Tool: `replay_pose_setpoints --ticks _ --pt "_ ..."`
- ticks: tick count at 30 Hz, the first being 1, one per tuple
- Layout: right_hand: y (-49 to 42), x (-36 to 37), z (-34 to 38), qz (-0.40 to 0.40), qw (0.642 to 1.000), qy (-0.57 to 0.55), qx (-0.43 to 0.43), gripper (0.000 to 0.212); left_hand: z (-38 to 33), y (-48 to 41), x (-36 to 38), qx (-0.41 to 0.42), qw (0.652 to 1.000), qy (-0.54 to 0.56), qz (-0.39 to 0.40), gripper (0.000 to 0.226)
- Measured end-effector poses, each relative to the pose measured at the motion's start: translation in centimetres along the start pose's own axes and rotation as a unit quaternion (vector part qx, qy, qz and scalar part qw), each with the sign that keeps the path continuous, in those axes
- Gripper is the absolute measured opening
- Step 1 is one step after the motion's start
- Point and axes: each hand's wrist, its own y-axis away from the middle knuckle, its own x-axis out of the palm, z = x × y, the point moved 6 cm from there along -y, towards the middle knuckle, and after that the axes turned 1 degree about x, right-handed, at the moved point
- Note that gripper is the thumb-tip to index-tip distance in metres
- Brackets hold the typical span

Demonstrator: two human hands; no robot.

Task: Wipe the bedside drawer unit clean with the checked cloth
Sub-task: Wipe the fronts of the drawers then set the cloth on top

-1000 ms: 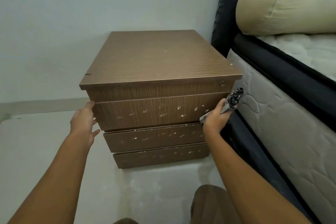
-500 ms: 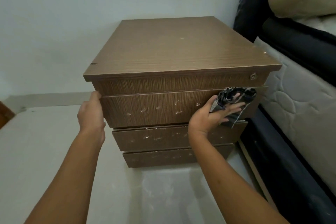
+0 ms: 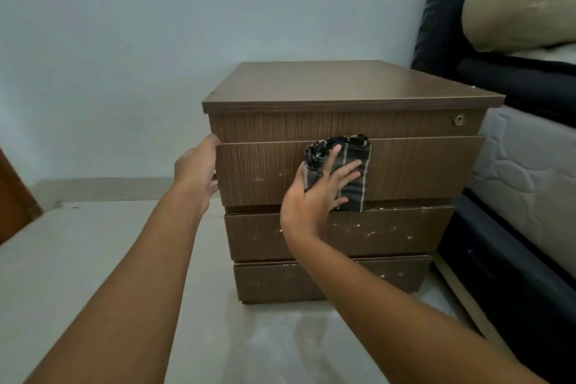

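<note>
Leftward since earlier: checked cloth (image 3: 350,176) (under right hand (image 3: 314,196))

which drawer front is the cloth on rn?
The top drawer: the right hand presses the cloth against it. The two drawers below are untouched, still speckled.

We are in a bedroom of a home. A brown bedside drawer unit (image 3: 343,165) stands on a pale floor (image 3: 93,259) against a plain light wall (image 3: 156,40), just beside a bed with a quilted mattress (image 3: 526,178), a dark padded headboard (image 3: 442,9) and a cream bolster pillow (image 3: 523,3).
</note>
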Motion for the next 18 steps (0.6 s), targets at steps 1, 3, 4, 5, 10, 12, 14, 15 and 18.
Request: replay_pose_setpoints --ticks 1,3,4,5,10,12,14,15,18 --pt "0.9 0.7 0.2 0.027 1.0 -0.001 -0.002 0.075 -0.2 -0.1 -0.3 -0.006 1.0 -0.015 0.021 0.024" --pt "2.4 2.1 0.8 0.068 0.998 0.006 -0.01 0.077 -0.3 -0.2 -1.0 -0.022 0.997 -0.047 0.059 0.027" --pt "3.1 2.8 1.1 0.084 0.996 0.013 -0.014 0.077 -0.3 -0.2 -1.4 -0.03 0.995 -0.059 0.077 0.03" --pt "3.7 3.5 1.4 0.099 0.995 0.018 -0.017 0.077 -0.3 -0.3 -1.6 -0.035 0.993 -0.067 0.092 0.033" --pt "7.6 7.1 2.8 0.186 0.982 0.009 -0.042 0.076 -0.4 -0.5 -2.0 -0.034 0.989 -0.079 0.122 0.037" --pt "8.8 8.4 3.4 0.211 0.976 -0.009 -0.048 0.074 -0.5 -0.9 -2.1 -0.028 0.99 -0.075 0.116 0.036" --pt "9.8 9.4 4.0 0.239 0.969 -0.027 -0.06 0.072 -0.7 -1.3 -2.3 -0.029 0.989 -0.081 0.119 0.04" --pt "10.3 9.8 4.3 0.26 0.963 -0.037 -0.066 0.071 -0.7 -1.5 -2.4 -0.03 0.988 -0.089 0.121 0.044" --pt "11.7 10.2 5.1 0.345 0.932 -0.096 -0.06 0.071 -1.4 -1.9 -3.1 -0.021 0.984 -0.139 0.108 0.045"
